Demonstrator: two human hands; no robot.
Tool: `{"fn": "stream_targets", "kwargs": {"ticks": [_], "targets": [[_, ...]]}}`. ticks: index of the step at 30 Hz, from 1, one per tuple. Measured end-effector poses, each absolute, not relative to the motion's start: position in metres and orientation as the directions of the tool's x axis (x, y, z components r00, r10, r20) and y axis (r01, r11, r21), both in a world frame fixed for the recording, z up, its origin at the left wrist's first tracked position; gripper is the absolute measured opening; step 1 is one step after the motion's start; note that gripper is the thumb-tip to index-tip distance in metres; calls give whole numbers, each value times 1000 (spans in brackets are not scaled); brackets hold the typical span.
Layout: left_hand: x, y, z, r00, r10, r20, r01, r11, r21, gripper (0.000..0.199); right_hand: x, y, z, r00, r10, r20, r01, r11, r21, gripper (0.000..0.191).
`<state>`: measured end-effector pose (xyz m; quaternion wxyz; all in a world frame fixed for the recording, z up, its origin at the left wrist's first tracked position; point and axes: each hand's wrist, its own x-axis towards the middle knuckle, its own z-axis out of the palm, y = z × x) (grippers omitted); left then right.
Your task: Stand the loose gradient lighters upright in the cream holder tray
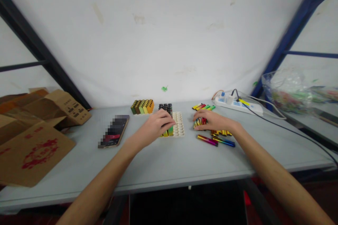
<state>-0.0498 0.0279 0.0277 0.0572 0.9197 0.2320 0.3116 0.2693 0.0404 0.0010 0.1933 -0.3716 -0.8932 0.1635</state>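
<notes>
My left hand (157, 127) is closed over the left part of a white tray (179, 124) with round holes. Its fingers are at a green and yellow tube (169, 131) standing there. Black-topped pieces (165, 108) fill the tray's back left; the holes on its right side show bare. My right hand (211, 119) bends over a pile of shiny coloured tubes (201, 122), its fingers apart around them. In front of it lie a pink and yellow tube (207, 140) and a blue one (224, 142). More coloured tubes (203, 107) lie behind it.
A block of green, yellow and orange tubes (142, 107) stands at the back. A phone (115, 132) lies left of my left hand, with cardboard boxes (39, 144) farther left. At the right are a white power strip (245, 105), a black cable and a clear bag (287, 88).
</notes>
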Motion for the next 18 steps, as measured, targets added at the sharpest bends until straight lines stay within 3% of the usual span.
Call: {"fn": "stream_targets", "kwargs": {"ticks": [4,11,18], "targets": [[-49,32,21,684,424,594,382,-901,204,34,269,41,0,-634,742,215,618,654,-437,48],[-52,31,19,748,340,570,411,-912,5,35,264,42,-2,-644,741,187,639,656,-402,44],[-49,36,11,687,302,661,367,-929,43,30,270,42,0,-658,730,185,616,663,-425,53]]}}
